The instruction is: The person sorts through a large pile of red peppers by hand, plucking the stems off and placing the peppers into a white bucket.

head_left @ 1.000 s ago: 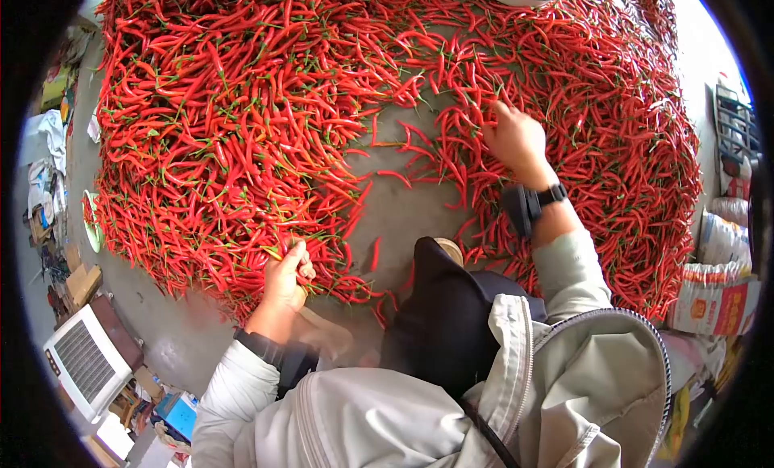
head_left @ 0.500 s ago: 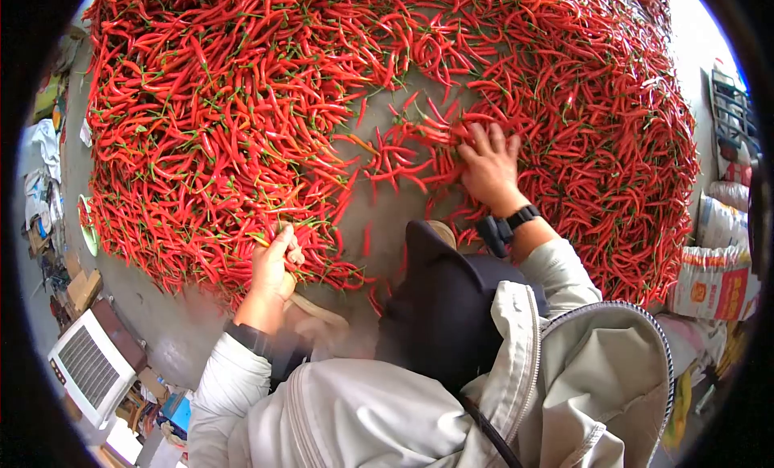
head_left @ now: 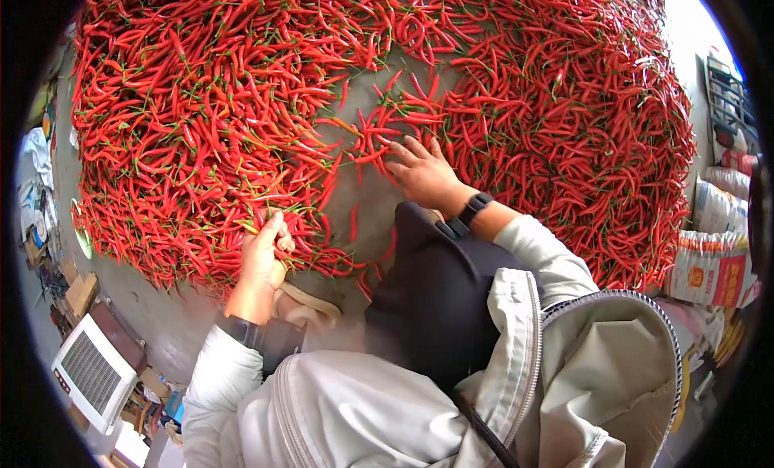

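My left hand (head_left: 262,250) is closed at the lower edge of the left heap of red chili peppers (head_left: 201,137). Poking out by its fingers is a yellow-green chili pepper (head_left: 249,225); how many are in the grip is hidden. Over the grey floor between the heaps, my right hand (head_left: 425,176) lies palm down with its fingers spread. Its fingertips touch or hover by a few loose chili peppers (head_left: 375,137). To its right spreads another broad heap of red chili peppers (head_left: 564,145).
A dark-clad knee (head_left: 435,307) and a light shoe (head_left: 310,303) are close below the hands. An air cooler (head_left: 93,371) stands at the lower left. Printed sacks (head_left: 709,266) are stacked at the right. A grey floor strip (head_left: 343,218) separates the heaps.
My right hand has moved left, from the edge of the right heap to the loose chili peppers in the gap. The left hand stays closed, slightly higher in view.
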A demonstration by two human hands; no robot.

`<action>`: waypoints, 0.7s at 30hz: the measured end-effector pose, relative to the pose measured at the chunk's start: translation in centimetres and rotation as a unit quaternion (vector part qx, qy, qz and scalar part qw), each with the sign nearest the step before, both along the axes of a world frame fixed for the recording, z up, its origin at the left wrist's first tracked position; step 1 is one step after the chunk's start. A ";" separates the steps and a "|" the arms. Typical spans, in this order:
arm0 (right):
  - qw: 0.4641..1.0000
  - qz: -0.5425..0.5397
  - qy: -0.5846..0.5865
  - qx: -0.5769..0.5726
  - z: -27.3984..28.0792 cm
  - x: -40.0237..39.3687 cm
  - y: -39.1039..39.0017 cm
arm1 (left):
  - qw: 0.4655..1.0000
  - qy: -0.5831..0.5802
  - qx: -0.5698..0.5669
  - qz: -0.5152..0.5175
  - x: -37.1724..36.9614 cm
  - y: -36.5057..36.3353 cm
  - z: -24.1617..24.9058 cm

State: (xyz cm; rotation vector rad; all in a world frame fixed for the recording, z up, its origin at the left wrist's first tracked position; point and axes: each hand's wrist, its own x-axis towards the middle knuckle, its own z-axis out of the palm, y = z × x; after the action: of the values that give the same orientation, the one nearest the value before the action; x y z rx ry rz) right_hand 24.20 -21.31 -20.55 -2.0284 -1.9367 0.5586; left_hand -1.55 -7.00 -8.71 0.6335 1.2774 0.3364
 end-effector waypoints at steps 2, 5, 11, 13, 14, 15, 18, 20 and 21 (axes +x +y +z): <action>0.996 -0.021 -0.071 -0.042 -0.4 0.5 -0.2 | 1.000 0.005 0.000 0.003 -0.2 0.1 0.1; 0.989 -0.109 -0.092 -0.043 0.8 2.1 -2.0 | 1.000 0.013 0.003 0.009 -0.7 0.2 0.1; 0.955 -0.227 -0.125 -0.143 4.8 5.5 -7.8 | 1.000 0.013 0.004 -0.009 -0.1 0.0 -0.8; 0.939 -0.276 -0.189 -0.077 5.0 7.1 -8.4 | 0.999 0.022 0.013 -0.021 0.4 -0.2 -0.6; 0.934 -0.293 -0.200 -0.048 5.0 8.1 -8.2 | 0.999 0.019 0.010 -0.028 0.5 -0.1 -0.7; 0.927 -0.310 -0.210 -0.018 4.9 9.0 -7.7 | 0.999 0.015 0.009 -0.035 0.6 -0.1 -0.7; 0.926 -0.338 -0.163 -0.048 2.5 10.6 -5.4 | 0.999 0.011 0.022 -0.045 0.4 0.0 -0.8; 0.928 -0.355 -0.081 -0.079 1.2 9.2 -3.2 | 0.998 0.008 0.029 -0.050 0.3 -0.1 -0.7; 0.930 -0.360 -0.057 -0.051 1.3 8.0 -2.2 | 0.998 0.011 0.029 -0.047 0.4 -0.1 -0.6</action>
State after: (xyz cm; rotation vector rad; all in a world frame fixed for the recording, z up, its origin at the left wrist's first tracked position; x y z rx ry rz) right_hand 32.22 -23.51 -19.24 -2.6573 -1.0755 0.3585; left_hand -1.15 -7.14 -9.32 0.7451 1.2584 0.2904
